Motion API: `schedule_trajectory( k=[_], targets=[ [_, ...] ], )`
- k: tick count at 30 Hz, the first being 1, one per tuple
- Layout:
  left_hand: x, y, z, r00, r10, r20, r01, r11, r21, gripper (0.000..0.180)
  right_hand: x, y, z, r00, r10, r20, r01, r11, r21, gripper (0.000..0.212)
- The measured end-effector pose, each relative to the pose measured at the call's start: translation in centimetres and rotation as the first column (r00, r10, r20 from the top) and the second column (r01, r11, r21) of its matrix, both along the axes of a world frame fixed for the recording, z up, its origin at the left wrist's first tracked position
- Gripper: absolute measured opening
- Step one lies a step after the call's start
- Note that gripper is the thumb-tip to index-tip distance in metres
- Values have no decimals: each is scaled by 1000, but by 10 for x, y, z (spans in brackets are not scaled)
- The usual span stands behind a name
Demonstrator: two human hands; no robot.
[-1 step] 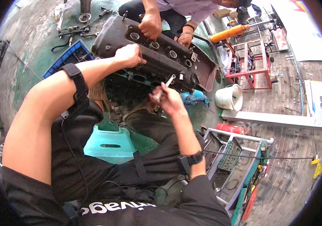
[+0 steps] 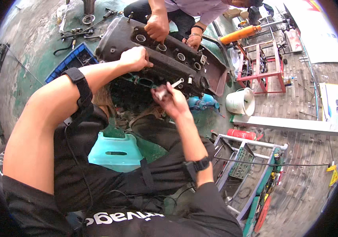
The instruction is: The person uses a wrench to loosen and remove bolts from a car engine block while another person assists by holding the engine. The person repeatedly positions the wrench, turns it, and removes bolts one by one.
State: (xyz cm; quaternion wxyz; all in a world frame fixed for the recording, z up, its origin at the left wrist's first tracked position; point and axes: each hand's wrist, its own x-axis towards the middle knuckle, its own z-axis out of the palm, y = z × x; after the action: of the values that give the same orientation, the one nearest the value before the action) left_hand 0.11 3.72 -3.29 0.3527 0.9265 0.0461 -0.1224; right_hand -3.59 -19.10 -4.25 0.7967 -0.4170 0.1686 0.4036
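Stool (image 2: 115,152): teal, slotted, low on the floor (image 2: 22,51), short of the engine's (image 2: 115,37) near edge.
Right hand (image 2: 171,102): fingers wrapped loosely around a wrench (image 2: 175,84), thumb along the shank, palm partly turned up; blurred, so firmness of hold cannot be told.
Wrench: just within the curl of the fingers, ring end poking out ahead and rightward, over the engine's near edge, close to its right corner; whether seated on a fastener, cannot tell.
Wrench handling: probably stiff, fairly light, hard to break; likely slippery if oily; best held well back on the shank, away from the ring end.
Left hand (image 2: 134,58): curled, knuckles up, fingertips against the engine's top, left of the wrench and well apart from it; anything pinched there, cannot tell.
Engine: dark, long, slanting away; likely heavy and rigid, perhaps greasy; best taken by both ends.
Co-worker's hands (image 2: 157,28): beyond the left hand, one at a round opening, the other by the engine's far edge.
Crate (image 2: 63,63): blue, on the floor, off the engine's left end.
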Motion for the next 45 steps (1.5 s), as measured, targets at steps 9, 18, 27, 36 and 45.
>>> schedule_trajectory(
  k=[9, 18, 27, 36, 45],
  targets=[
    [9, 0, -5, 999, 45, -16, -45, 999, 28, 40, 34, 90, 47, 957, -276, -89, 242, 594, 767, 36],
    [-4, 0, 5, 1000, 26, -14, -26, 999, -19, 32, -11, -6, 31, 854, 285, 435, 75, 760, -646, 35],
    [-4, -1, 6, 999, 35, 6, -35, 999, -23, 33, 14, -105, 17, 859, 293, 420, 202, 560, -803, 26],
    [-5, -1, 7, 998, 60, -16, -61, 998, -21, 33, 46, -105, 32, 820, 492, 293, 15, 493, -870, 23],
    [-4, 2, -2, 999, 27, 23, -25, 998, -61, 37, 50, -96, 48, 821, 570, -20, -370, 505, -780, 31]
  ],
)
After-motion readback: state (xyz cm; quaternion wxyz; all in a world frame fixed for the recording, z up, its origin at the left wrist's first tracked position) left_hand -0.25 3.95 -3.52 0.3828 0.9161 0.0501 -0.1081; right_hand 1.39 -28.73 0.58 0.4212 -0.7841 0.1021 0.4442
